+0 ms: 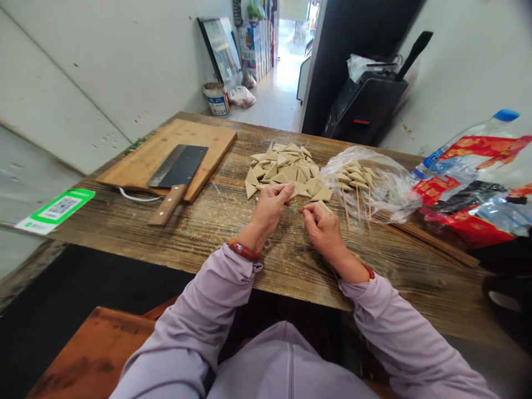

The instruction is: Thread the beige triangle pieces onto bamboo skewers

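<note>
My left hand (pixel 269 209) is closed in a pinch at the near edge of a heap of beige triangular pieces (pixel 286 166), with one such piece (pixel 297 190) at its thumb and fingertips. To its right, my right hand (pixel 323 226) is curled shut, its fingertips turned toward the left hand. What the right hand grips is mostly hidden by its fingers. Just beyond the right hand, a clear plastic bag (pixel 388 180) holds more triangular pieces on thin wooden skewers (pixel 358 202), whose bare ends point toward me. The two hands are apart.
A cleaver (pixel 178 166) lies on a wooden cutting board (pixel 166 138) at left, its handle over the near edge. Loose sticks (pixel 428 241) lie right of the bag. A large plastic bottle (pixel 469 144) and crumpled packaging (pixel 469 205) crowd the wooden table's (pixel 224 244) right end.
</note>
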A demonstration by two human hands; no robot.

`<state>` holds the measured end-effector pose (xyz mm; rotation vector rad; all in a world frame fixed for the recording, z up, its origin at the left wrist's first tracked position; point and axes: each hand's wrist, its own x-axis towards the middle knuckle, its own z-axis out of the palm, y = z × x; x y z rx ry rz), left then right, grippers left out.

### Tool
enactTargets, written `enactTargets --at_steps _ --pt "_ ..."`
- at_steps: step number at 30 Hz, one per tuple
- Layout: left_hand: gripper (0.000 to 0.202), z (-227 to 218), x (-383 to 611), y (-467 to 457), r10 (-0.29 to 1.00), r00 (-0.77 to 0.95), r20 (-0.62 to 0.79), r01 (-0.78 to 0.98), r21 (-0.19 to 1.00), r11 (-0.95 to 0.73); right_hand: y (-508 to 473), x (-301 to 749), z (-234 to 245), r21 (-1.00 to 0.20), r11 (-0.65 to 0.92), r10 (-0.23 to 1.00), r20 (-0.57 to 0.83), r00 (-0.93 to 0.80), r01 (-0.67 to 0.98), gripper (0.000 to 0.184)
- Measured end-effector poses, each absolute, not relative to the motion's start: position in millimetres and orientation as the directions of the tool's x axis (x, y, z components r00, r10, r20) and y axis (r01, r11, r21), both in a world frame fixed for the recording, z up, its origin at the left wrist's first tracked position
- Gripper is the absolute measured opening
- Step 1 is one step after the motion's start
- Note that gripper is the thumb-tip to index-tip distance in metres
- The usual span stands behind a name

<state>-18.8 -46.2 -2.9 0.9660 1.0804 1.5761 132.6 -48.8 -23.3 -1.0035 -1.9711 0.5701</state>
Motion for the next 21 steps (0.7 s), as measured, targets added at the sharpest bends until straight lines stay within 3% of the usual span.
enactTargets --at_steps 21 --pt "0.045 -6.1 -16.9 -45.5 0.972 -0.215 0.099 -0.232 0.961 -0.149 -43.2 129.1 -26.7 -0.681 0.591 0.807 0.497 -0.319 0.433 0.019"
